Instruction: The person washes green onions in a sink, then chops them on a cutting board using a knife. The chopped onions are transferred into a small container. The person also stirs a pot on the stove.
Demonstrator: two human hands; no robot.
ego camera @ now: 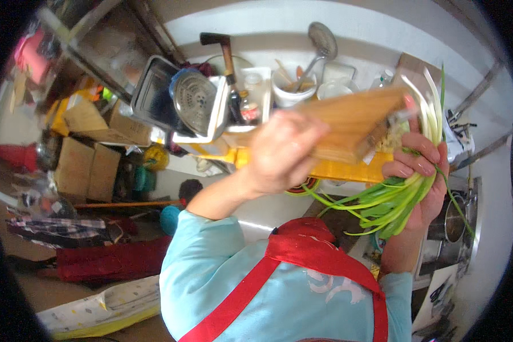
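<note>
My left hand [284, 149], blurred by motion, grips the near left side of a thick wooden board [355, 115]. The board is raised and tilted. In my right hand [425, 171] is a bunch of green onions [393, 201], white ends up and green leaves hanging toward my chest. My right index finger points up beside the board's right end; whether it touches the board I cannot tell. Pale chopped food [384, 143] shows partly behind the board. Under it lies a yellow surface [346, 170], partly hidden.
Behind the board stand a white tub [295, 87] with a slotted ladle [322, 40], and a white bin [263, 79] with bottles. To the left are a steamer plate [195, 100], a dark basin [154, 94] and cardboard boxes [87, 171]. A pan [455, 218] sits at right.
</note>
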